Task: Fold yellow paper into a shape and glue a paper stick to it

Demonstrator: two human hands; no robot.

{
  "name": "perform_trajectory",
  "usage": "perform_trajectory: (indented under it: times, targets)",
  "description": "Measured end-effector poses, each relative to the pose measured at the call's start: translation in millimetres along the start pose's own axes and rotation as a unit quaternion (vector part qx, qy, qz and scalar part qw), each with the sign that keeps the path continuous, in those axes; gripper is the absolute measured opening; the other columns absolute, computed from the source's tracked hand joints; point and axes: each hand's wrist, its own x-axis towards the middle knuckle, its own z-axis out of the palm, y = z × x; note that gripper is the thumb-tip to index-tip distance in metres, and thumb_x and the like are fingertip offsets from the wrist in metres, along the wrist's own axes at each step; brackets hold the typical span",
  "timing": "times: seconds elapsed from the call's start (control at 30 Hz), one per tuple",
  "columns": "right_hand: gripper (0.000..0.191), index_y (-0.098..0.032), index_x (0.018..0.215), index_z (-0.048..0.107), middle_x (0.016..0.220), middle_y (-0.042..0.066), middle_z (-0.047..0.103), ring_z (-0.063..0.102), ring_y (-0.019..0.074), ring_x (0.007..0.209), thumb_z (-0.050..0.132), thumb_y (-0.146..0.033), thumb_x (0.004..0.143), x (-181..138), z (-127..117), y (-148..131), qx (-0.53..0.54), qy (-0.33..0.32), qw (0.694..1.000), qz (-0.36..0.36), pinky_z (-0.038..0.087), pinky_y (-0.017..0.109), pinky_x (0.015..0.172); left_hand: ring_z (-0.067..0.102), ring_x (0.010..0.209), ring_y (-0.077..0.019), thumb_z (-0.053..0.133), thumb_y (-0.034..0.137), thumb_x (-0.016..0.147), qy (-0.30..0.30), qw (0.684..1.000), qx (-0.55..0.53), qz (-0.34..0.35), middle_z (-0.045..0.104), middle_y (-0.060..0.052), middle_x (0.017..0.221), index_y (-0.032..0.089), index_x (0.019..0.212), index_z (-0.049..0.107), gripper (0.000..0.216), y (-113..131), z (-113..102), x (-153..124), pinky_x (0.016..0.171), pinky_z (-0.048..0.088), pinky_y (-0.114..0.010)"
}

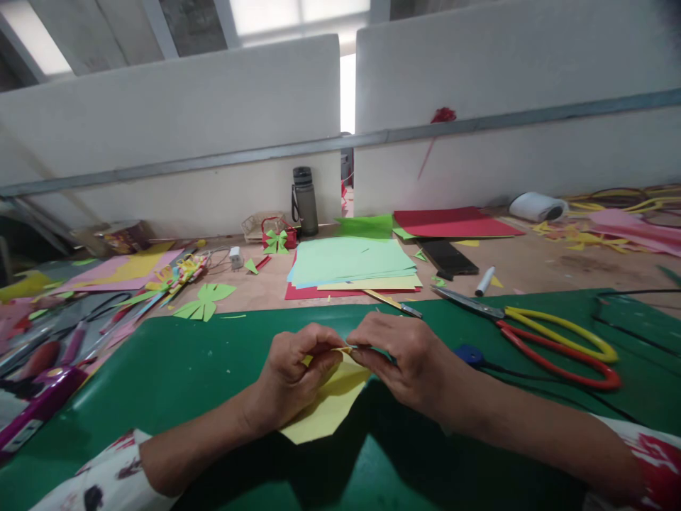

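Observation:
Both hands meet over a green cutting mat (186,369) at the front of the table. My left hand (292,372) pinches the top edge of a folded yellow paper (333,401), fingers closed on it. My right hand (401,358) pinches the same edge from the right, fingertips touching the left hand's. The paper's lower pointed part lies on the mat under the hands.
Large scissors (543,333) with yellow and red handles lie on the mat at right. A stack of coloured paper sheets (351,266) sits behind the hands, with a dark bottle (305,201), a black phone (447,257), a white marker (484,281) and green paper bows (205,301) around it. Tools clutter the left edge.

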Motion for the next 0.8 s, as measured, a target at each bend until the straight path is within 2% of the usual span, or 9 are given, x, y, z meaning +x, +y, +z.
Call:
perform_trajectory:
  times: [0.13,0.3,0.53,0.67,0.73,0.8]
  targets:
    - [0.019,-0.016,0.081,0.064,0.075,0.006,0.061,0.055,0.0134,0.07,0.046,-0.015,0.088,-4.0,2.8,1.8,-0.058,0.0,0.998,-0.025,0.041,0.024,0.062,0.057,0.05,-0.007,0.052,0.008,0.079,0.0,1.0,0.02,0.019,0.066,0.0,0.063,0.015,0.083,0.06,0.011,0.9,-0.6,1.1,0.049,0.043,-0.015]
    - [0.022,-0.015,0.075,0.063,0.069,0.004,0.06,0.054,0.0128,0.067,0.046,-0.014,0.088,-2.2,3.8,3.7,-0.061,-0.01,0.997,-0.038,0.04,0.023,0.06,0.055,0.047,-0.0066,0.051,0.01,0.08,-0.002,0.999,0.038,0.032,0.063,0.002,0.058,0.016,0.08,0.057,0.009,-0.4,0.1,0.7,0.047,0.041,-0.015]
    - [0.023,-0.015,0.066,0.058,0.062,0.002,0.054,0.048,0.0118,0.06,0.046,-0.011,0.084,2.7,-1.1,-1.1,-0.088,-0.034,0.994,-0.057,0.031,0.024,0.053,0.054,0.047,-0.0065,0.05,0.011,0.082,-0.026,0.997,0.051,0.044,0.063,0.002,0.058,0.016,0.082,0.057,0.009,-0.5,-1.7,1.3,0.047,0.039,-0.015]
    - [0.022,-0.015,0.063,0.054,0.061,0.002,0.051,0.043,0.0125,0.058,0.044,-0.008,0.082,2.5,-0.5,0.4,-0.108,-0.021,0.99,-0.088,0.028,0.026,0.053,0.052,0.046,-0.006,0.048,0.012,0.083,-0.043,0.997,0.04,0.051,0.062,0.002,0.057,0.016,0.082,0.057,0.01,-1.1,-2.1,1.5,0.046,0.038,-0.015]
    - [0.021,-0.015,0.064,0.054,0.061,0.001,0.05,0.042,0.0121,0.057,0.044,-0.009,0.082,1.9,0.5,1.6,-0.084,-0.016,0.994,-0.068,0.03,0.026,0.053,0.051,0.045,-0.0059,0.049,0.011,0.082,-0.04,0.998,0.037,0.04,0.06,0.003,0.056,0.016,0.081,0.057,0.01,-1.5,-1.7,1.8,0.046,0.037,-0.015]
    - [0.019,-0.015,0.067,0.055,0.062,0.001,0.052,0.044,0.0114,0.057,0.045,-0.011,0.083,1.8,1.0,2.2,-0.033,-0.02,0.999,-0.012,0.032,0.024,0.054,0.05,0.045,-0.0057,0.05,0.01,0.081,-0.027,0.999,0.035,0.02,0.059,0.003,0.054,0.016,0.08,0.057,0.009,-1.6,-1.2,2.2,0.045,0.037,-0.014]
